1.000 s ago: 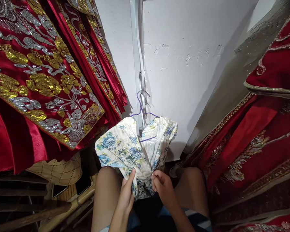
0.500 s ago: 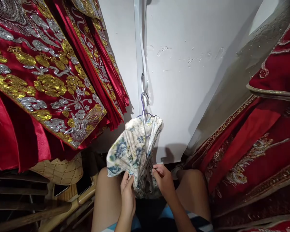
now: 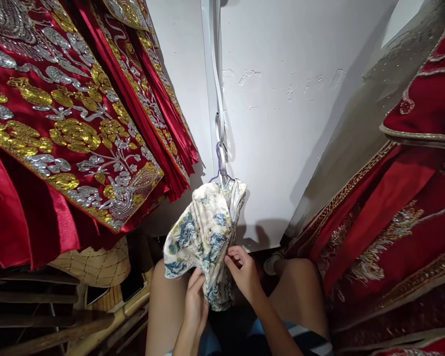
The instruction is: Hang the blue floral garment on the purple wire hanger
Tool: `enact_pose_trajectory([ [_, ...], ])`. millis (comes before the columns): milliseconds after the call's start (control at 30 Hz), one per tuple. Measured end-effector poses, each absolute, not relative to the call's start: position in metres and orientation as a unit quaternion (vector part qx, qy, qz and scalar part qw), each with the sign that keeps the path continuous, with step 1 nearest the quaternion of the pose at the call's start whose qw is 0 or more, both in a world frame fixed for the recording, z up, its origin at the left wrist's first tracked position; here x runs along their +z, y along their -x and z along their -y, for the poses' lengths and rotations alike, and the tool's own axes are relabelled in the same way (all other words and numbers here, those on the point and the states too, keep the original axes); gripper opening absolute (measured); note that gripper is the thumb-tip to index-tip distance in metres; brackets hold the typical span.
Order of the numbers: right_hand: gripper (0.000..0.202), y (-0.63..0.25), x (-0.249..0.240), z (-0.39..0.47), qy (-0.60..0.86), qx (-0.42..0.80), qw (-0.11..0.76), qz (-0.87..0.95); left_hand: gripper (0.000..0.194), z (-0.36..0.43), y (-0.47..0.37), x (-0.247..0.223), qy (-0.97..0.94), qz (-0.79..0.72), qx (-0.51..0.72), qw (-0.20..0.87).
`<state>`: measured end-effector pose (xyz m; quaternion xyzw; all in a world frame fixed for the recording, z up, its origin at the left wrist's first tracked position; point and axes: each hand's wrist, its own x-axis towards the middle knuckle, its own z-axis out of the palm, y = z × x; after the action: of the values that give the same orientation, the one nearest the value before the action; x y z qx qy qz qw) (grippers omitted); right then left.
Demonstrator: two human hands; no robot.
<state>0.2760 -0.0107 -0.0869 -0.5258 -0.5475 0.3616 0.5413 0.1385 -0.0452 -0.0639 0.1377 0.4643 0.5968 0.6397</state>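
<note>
A cream floral blouse point(image 3: 211, 232) with blue and green flowers hangs on a purple hanger point(image 3: 218, 163), hooked to a pale strap point(image 3: 218, 89) by the white wall. My left hand point(image 3: 196, 299) grips the garment's lower left side, fingers partly behind the cloth. At its right edge, my right hand point(image 3: 243, 274) pinches the fabric between thumb and index finger, the other fingers loosely curled. The front overlaps, and its opening runs along the right side.
Red garments with gold and silver embroidery point(image 3: 77, 133) hang on the left. More red beaded garments point(image 3: 385, 212) fill the right side. A bamboo chair point(image 3: 107, 326) with a quilted tan item point(image 3: 92, 262) and a dark phone-like object point(image 3: 133, 287) stands lower left.
The blouse's right front edge has turned so more of its floral front faces me and the gap has narrowed. My right hand has shifted slightly left and up.
</note>
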Motion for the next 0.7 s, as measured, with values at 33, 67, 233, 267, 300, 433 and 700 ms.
enact_pose_trajectory([
  [33,0.023,-0.274,-0.087,0.011,0.52,0.367,0.54,0.55,0.037,0.045,-0.138,-0.064,-0.133,-0.463,0.596,0.643],
  [67,0.022,-0.271,-0.086,0.01,0.516,0.371,0.539,0.553,0.037,0.045,-0.138,-0.064,-0.128,-0.464,0.594,0.645],
  [233,0.022,-0.27,-0.087,0.01,0.532,0.348,0.55,0.541,0.035,0.044,-0.137,-0.068,-0.118,-0.469,0.593,0.644],
  [267,0.023,-0.273,-0.088,0.011,0.541,0.336,0.552,0.537,0.032,0.043,-0.136,-0.068,-0.116,-0.463,0.602,0.64],
  [300,0.024,-0.277,-0.09,0.013,0.55,0.324,0.554,0.534,0.03,0.043,-0.134,-0.069,-0.114,-0.456,0.615,0.633],
  [433,0.027,-0.294,-0.099,0.021,0.561,0.282,0.561,0.539,0.029,0.04,-0.127,-0.07,-0.075,-0.453,0.67,0.583],
  [700,0.028,-0.293,-0.105,0.02,0.55,0.326,0.54,0.548,0.029,0.046,-0.133,-0.063,-0.02,-0.45,0.645,0.617],
])
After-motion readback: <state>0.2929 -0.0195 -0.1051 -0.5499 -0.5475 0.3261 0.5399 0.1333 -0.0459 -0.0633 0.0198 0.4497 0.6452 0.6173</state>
